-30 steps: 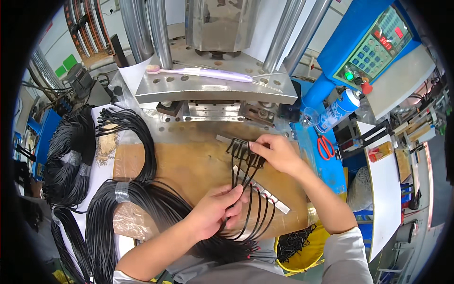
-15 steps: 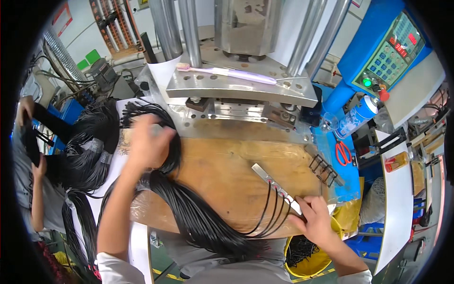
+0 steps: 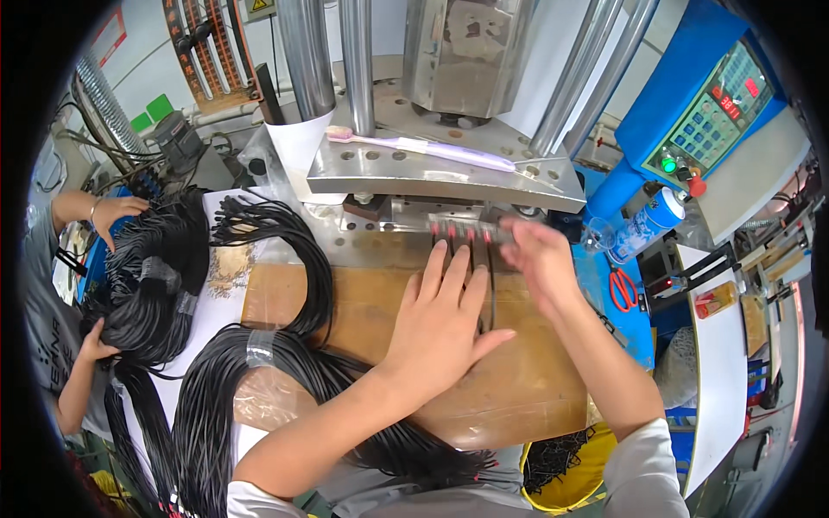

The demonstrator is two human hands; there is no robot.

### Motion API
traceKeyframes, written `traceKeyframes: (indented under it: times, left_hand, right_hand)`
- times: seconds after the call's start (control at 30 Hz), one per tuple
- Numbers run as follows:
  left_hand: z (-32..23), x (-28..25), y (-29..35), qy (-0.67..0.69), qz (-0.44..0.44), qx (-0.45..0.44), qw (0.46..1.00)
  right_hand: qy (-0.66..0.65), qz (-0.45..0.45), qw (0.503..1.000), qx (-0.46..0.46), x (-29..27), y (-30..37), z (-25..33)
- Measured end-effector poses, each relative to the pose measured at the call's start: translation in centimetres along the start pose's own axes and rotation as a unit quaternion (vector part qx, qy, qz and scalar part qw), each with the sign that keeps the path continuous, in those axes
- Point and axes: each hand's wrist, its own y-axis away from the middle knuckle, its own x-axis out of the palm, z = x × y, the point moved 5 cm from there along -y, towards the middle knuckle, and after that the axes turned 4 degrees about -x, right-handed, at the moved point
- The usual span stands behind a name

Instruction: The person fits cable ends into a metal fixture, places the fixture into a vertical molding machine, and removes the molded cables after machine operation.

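A slim metal strip [image 3: 464, 231] with several black cables [image 3: 493, 298] set in it lies at the front of the press's lower die, smeared by motion. My right hand [image 3: 544, 266], also blurred, is closed at the strip's right end. My left hand [image 3: 436, 328] rests with fingers stretched over the cables, its fingertips just short of the strip and thumb pointing right. Below my left forearm runs a thick bundle of black cables [image 3: 285, 354], bound with clear tape, its reddish ends hanging past the board's front edge.
A toothbrush [image 3: 432, 150] lies on the press's steel plate [image 3: 449, 181]. Red scissors [image 3: 622, 289] and a blue spray can [image 3: 648, 226] are at the right, by the control box [image 3: 691, 104]. A yellow bin [image 3: 570, 475] stands below. At left, a co-worker's hands [image 3: 99, 341] touch more cables.
My right hand has carried the metal strip with its cables from the board's front right up to the press. My left hand has moved from the cable bundle at left onto the strip's cables.
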Motion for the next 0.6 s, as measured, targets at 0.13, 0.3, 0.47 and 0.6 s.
traceKeyframes:
  times: [0.13,0.3,0.47,0.6]
  left_hand:
    - [1.9,1.2,0.4,-0.047,0.037,0.025,0.998]
    - [4.4,1.5,-3.1,-0.109,0.003,0.062,0.992]
    - [6.2,3.1,-4.9,-0.082,0.048,0.094,0.991]
    - [7.8,2.3,-6.0,-0.054,-0.028,0.083,0.995]
  right_hand:
    - [0.046,-0.002,0.994,-0.103,0.7,-8.4,0.0]
    - [0.158,-0.012,0.945,-0.285,2.7,-13.0,-0.8]
    - [0.473,-0.019,0.723,-0.504,4.7,-13.7,-1.5]
    - [0.551,-0.024,0.706,-0.444,4.1,-12.2,-1.2]
